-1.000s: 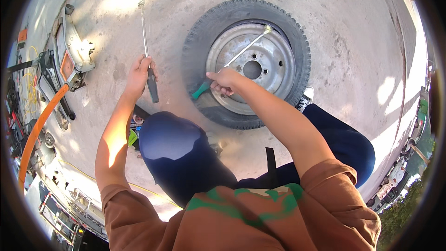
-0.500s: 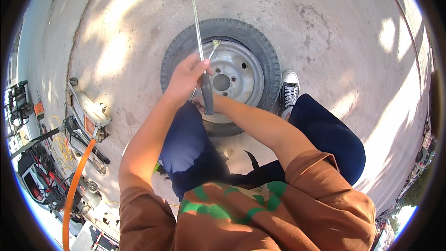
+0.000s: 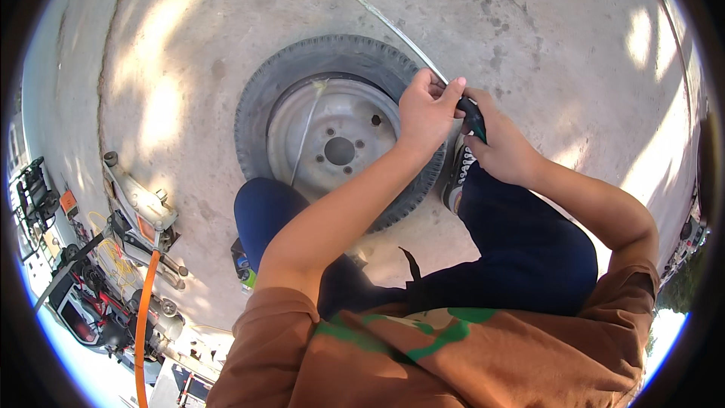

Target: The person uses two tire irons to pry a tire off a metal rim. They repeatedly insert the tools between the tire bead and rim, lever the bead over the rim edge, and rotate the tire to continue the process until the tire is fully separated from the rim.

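In both hands I hold a long steel tire lever (image 3: pixel 389 24) with a dark handle. Its flattened far end points up and to the left, past the tire (image 3: pixel 260 91). My left hand (image 3: pixel 429 112) is closed round the bar where it meets the handle. Just to its right, my right hand (image 3: pixel 504 140) grips the handle. The tire lies flat on the ground, mounted on a grey steel wheel (image 3: pixel 377 162) with a round centre hole and several bolt holes. A second, thin lever (image 3: pixel 305 136) lies across the wheel, its far tip at the tire's inner edge.
My knees flank the near side of the tire, with my shoe (image 3: pixel 456 174) at its right. A floor jack (image 3: pixel 147 204) stands on the concrete (image 3: pixel 189 151) to the left, near an orange bar (image 3: pixel 142 332). A black-and-green object (image 3: pixel 245 266) lies by my left knee.
The held lever has swung right and now slants over the tire's right side. My right hand has left the near rim and taken the handle. The second lever is now free of my hands.
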Tool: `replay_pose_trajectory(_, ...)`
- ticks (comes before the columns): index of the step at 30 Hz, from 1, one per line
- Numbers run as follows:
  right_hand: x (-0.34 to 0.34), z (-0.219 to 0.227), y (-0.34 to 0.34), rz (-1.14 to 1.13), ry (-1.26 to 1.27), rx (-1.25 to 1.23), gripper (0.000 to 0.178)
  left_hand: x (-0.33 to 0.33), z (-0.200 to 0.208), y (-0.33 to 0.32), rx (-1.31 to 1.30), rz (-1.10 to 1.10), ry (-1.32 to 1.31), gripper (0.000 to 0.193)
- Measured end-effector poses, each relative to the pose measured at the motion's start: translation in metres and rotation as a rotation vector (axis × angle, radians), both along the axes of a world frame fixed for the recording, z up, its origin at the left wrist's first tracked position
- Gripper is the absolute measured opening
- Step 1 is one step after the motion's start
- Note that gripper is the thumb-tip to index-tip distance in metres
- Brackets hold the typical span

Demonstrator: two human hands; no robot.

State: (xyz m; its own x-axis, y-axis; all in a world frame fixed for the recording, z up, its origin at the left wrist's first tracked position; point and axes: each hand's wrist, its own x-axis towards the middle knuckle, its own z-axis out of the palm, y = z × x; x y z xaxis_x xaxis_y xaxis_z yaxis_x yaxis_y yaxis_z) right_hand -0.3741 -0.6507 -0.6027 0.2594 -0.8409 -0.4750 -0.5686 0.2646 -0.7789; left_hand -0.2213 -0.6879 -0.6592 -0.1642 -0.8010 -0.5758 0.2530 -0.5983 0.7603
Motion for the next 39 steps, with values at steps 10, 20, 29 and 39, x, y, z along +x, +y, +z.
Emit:
replay_pose_trajectory(10, -0.172, 0.018, -0.054, 0.016, -0.01, 0.447, 0.034, 0.111, -0.065, -0.122, -0.967, -1.214, -0.998, 0.06)
replay_pose_trajectory(20, -0.205, -0.025, -0.074, 0.298, -0.125, 0.412, 0.05, 0.075, -0.084, -0.171, -0.778, -1.881, -0.832, 0.095)
replay_pose_trajectory(29, -0.192, -0.031, -0.115, 0.291, -0.154, 0.444, 0.043, 0.093, -0.093, -0.166, -0.928, -1.71, -0.711, 0.087)
replay_pose_trajectory(39, -0.184, -0.024, -0.165, 0.575, 0.046, -0.077, 0.045, 0.1, -0.103, -0.176, -0.858, -1.636, -0.644, 0.079)
